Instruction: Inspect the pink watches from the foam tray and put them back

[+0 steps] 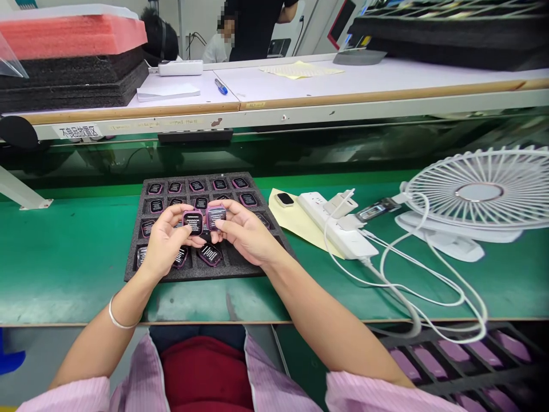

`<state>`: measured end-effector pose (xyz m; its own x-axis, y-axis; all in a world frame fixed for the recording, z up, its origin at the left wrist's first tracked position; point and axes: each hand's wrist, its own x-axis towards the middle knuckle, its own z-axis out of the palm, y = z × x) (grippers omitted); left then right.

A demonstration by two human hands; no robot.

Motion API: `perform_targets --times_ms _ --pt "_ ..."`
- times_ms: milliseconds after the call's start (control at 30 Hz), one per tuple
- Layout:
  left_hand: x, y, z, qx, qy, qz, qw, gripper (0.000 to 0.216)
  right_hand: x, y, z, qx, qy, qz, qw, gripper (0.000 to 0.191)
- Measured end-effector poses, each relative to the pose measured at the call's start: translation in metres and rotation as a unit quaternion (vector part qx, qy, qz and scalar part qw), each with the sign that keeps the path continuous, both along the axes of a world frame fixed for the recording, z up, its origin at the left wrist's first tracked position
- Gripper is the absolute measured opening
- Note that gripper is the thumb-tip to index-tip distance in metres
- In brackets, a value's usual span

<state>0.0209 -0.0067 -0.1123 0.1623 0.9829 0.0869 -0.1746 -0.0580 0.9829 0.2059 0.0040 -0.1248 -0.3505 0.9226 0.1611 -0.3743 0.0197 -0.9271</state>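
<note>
My left hand (165, 240) grips a purple-framed smartwatch (193, 222) by its edges, with the lit screen showing lines of white text. Close beside it, my right hand (246, 232) pinches a second purple smartwatch (217, 217), its screen lit too and tilted a little. Both hands are above a black foam tray (274, 252) on the green bench. Several more purple watches, such as this one (210, 254) near the front, lie face up in the tray's compartments. My hands cover part of the middle rows.
Right of the tray are a yellow sheet (309, 229) with a pale watch (284, 199), a white power strip (343, 232), looping white cables (463, 297) and a white fan (480, 194). Foam stacks (72, 71) stand on the shelf (300, 91). Beyond it are people (257, 34).
</note>
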Motion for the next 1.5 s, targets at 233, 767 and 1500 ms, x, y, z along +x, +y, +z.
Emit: perform_targets --times_ms 233,767,1500 --pt "-0.0007 0.0009 -0.0020 0.005 0.000 -0.001 1.000 0.042 -0.0013 -0.0012 0.0006 0.014 -0.019 -0.007 1.000 0.038" --pt "0.0001 0.0011 -0.0019 -0.030 -0.018 -0.020 0.999 0.039 -0.0044 0.0026 -0.0052 -0.033 0.002 -0.015 0.999 0.038" --pt "0.0000 0.0015 -0.0032 -0.016 -0.027 -0.006 0.999 0.038 -0.0038 0.0007 -0.0050 -0.003 0.005 -0.002 1.000 0.035"
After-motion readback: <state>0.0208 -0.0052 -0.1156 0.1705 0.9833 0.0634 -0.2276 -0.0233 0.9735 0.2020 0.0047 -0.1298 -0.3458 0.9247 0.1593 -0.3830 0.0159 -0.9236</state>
